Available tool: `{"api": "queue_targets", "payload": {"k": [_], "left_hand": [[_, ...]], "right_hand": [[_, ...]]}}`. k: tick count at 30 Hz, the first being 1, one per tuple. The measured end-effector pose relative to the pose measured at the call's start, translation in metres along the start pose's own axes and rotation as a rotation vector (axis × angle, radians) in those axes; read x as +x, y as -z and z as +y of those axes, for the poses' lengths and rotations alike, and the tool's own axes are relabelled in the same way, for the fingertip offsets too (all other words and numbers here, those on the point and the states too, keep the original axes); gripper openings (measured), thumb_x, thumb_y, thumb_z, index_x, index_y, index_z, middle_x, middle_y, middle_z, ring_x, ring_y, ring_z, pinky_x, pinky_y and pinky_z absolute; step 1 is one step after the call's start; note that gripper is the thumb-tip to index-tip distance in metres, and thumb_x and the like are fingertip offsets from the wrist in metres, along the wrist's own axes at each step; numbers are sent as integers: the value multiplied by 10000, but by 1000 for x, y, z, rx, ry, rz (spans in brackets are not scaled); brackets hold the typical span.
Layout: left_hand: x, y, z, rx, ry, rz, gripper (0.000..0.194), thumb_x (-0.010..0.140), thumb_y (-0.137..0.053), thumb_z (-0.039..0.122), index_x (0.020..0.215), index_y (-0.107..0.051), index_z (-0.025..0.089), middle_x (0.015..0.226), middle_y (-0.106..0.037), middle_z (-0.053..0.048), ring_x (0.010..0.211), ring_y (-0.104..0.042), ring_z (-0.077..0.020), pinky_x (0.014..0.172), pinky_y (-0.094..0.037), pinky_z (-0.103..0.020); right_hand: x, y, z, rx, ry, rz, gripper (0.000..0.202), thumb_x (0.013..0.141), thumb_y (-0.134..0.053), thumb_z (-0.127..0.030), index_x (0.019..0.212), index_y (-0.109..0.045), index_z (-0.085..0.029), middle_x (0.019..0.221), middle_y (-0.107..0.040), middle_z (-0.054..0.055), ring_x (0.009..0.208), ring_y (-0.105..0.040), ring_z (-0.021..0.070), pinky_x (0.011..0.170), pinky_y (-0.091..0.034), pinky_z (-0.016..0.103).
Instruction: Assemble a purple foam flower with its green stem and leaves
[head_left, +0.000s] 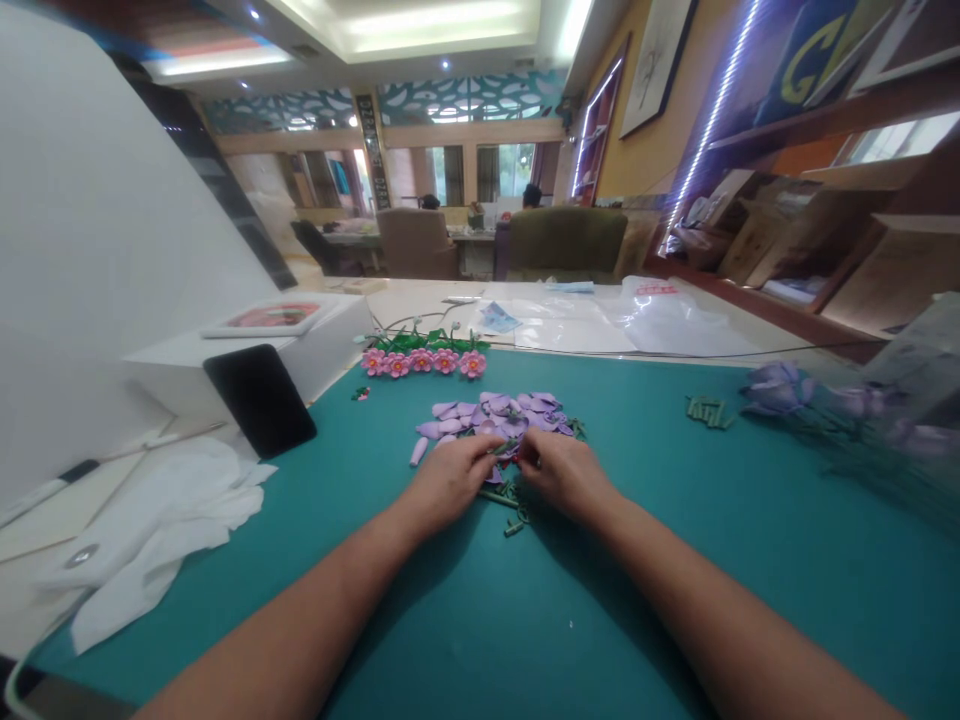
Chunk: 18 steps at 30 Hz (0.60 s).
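Petals (525, 405): pale purple, elongated, loosely heaped and overlapping just beyond the fingers (487, 443); one lies at the heap's left end. Green strip (502, 448): slim, pinched at the left fingertips. Red bit (514, 460): tiny, between the two hands' fingertips, nearer the right; grip unclear. Green bits (512, 528): short, tube-like, strewn on the near side of the fingertips.

Just beyond the fingers (486, 444) were more than ten lavender petals (541, 402), overlapping, so their exact number could not be told. Farther beyond the fingers were five pink flowers (421, 361); left of the fingers, one black phone (260, 400); far right of them, one heap of green pieces (707, 412) and at least two purple flowers (777, 388).
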<state>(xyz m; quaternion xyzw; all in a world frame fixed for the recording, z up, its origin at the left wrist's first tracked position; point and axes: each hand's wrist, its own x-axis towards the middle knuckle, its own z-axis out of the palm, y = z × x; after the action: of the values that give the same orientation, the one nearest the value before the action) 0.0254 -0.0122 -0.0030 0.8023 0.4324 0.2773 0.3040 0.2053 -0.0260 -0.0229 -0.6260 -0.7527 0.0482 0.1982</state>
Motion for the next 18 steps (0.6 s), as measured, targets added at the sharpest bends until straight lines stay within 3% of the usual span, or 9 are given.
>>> {"api": "queue_targets", "payload": {"k": [5, 10, 14, 18], "left_hand": [[-1, -1, 1, -19, -1, -1, 344, 834, -517, 233, 1127, -698, 239, 985, -712, -54, 892, -606, -217, 834, -427, -284], [1, 0, -2, -228, 84, -81, 342, 833, -527, 261, 1130, -686, 201, 699, -640, -18, 620, -545, -158, 599, -405, -246], [2, 0, -3, -467, 216, -184, 387, 823, -556, 293, 1174, -636, 151, 606, -576, 12, 432, -408, -95, 460, -313, -229], [1, 0, 1, -499, 287, -199, 454, 819, -558, 277, 1243, -574, 114, 615, -587, 17, 415, -398, -80, 441, -295, -221]], "right_hand": [[3, 0, 8, 282, 22, 82, 219, 790, -520, -170, 935, -679, -211, 858, -704, 34, 765, -598, 162, 714, -415, 275], [8, 4, 11, 751, -151, 62, 159, 716, -610, -304, 807, -675, -191, 724, -686, 3, 650, -588, 151, 643, -449, 282], [9, 10, 6, 1020, -275, 32, 242, 619, -680, -403, 713, -636, -185, 599, -613, -33, 531, -501, 115, 515, -398, 246], [7, 13, 1, 1124, -318, 0, 296, 590, -711, -449, 652, -583, -189, 526, -528, -62, 475, -417, 86, 472, -334, 227]]}}
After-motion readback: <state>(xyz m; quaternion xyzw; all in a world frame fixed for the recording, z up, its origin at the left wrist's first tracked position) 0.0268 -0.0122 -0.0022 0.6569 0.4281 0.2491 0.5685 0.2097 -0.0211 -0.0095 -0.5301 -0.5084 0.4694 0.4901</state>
